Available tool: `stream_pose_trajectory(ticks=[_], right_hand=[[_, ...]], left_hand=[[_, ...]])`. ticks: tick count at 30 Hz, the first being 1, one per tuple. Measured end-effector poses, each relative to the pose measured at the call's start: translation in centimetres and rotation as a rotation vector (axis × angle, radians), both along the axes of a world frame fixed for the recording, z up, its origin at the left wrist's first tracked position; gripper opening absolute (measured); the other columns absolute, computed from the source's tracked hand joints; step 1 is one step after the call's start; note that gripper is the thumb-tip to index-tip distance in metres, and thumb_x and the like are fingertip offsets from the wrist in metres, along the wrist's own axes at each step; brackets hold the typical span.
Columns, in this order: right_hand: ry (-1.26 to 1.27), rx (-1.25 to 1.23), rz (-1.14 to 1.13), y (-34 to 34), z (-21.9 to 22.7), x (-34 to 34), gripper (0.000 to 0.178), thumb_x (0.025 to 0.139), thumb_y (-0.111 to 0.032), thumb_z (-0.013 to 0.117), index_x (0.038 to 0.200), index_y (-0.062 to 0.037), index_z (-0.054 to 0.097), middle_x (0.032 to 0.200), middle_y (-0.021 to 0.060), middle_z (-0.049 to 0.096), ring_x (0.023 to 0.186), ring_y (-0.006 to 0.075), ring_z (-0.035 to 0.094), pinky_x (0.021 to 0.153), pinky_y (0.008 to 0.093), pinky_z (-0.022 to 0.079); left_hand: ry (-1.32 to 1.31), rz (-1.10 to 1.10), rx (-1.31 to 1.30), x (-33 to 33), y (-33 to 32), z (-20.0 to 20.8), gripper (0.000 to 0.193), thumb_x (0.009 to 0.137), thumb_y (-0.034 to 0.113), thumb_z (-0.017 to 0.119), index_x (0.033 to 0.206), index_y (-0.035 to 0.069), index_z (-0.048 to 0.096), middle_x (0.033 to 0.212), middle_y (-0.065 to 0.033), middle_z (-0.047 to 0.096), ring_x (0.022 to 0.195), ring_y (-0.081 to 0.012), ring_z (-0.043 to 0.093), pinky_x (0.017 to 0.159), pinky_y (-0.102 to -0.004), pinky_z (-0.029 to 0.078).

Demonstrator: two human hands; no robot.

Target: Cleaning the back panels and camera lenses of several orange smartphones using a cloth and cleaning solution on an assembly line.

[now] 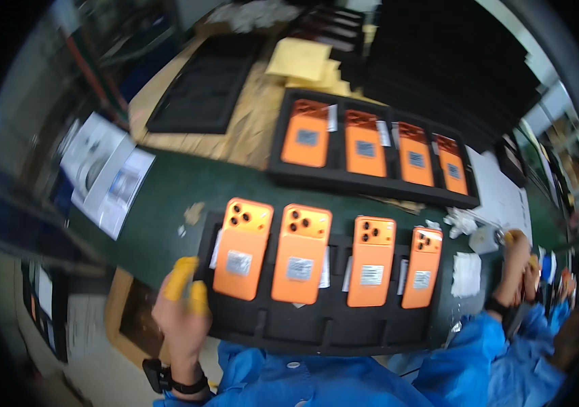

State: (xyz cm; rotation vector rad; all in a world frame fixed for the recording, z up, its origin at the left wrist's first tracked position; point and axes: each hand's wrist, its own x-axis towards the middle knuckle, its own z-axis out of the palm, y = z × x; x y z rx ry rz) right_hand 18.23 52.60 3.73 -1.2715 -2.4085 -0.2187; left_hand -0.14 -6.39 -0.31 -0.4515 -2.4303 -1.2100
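My left hand [184,305], with yellow finger covers, is beside the left edge of a black tray [296,329]. Its thumb and forefinger are apart, and I see nothing held between them. Four slots' width of that tray carries several orange phones, back side up: the leftmost phone [242,247], its neighbour [301,252], another [371,261] and the rightmost [421,266]. Each bears a pale label. My right hand [516,261] reaches far right, its yellow-covered fingertip at the top of a small white container [484,239]. Blur hides how those fingers are closed.
Behind stands a second black tray [371,184] with several orange phones. An unloaded black tray [198,88] and yellow sheets [299,60] lie farther back. White leaflets [113,176] are left; crumpled tissue [461,222] and a folded wipe [466,275] right. A co-worker's blue sleeve [527,359] is close.
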Motion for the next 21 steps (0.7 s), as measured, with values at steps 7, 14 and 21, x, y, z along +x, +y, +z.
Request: stream_pose_trajectory(ticks=[7,14,21], right_hand=[[0.395,-0.481,0.851,-21.3,-2.8,-11.8,0.025,0.081,-0.002,0.066,0.105,-0.0013,0.061,0.094,0.0087,0.064,0.084,0.0176,0.062,0.074,0.0275,0.049],[0.075,-0.14,1.145,-33.1,-7.4,-20.2,0.031,0.074,-0.001,0.069,0.105,-0.0031,0.064,0.094,0.0135,0.061,0.08,0.0293,0.06,0.067,0.0326,0.05],[0.047,-0.079,1.277,-35.1,-7.7,-20.5,0.037,0.067,0.003,0.073,0.103,0.0006,0.064,0.085,0.0144,0.058,0.074,0.0285,0.059,0.065,0.0345,0.05]], left_hand=[[-0.001,-0.56,-0.41,2.0,4.8,-1.2,0.034,0.079,0.019,0.067,0.11,0.006,0.063,0.117,-0.0087,0.061,0.116,-0.0226,0.054,0.106,-0.0572,0.024],[0.001,-0.645,-0.587,1.8,7.1,-3.9,0.048,0.081,0.035,0.063,0.118,0.004,0.057,0.121,-0.0065,0.059,0.121,-0.0186,0.05,0.105,-0.0677,0.011],[-0.148,-0.748,-0.58,2.1,7.0,-4.5,0.034,0.083,0.032,0.061,0.105,0.006,0.063,0.11,-0.0065,0.064,0.118,-0.0178,0.053,0.103,-0.0702,0.01]])
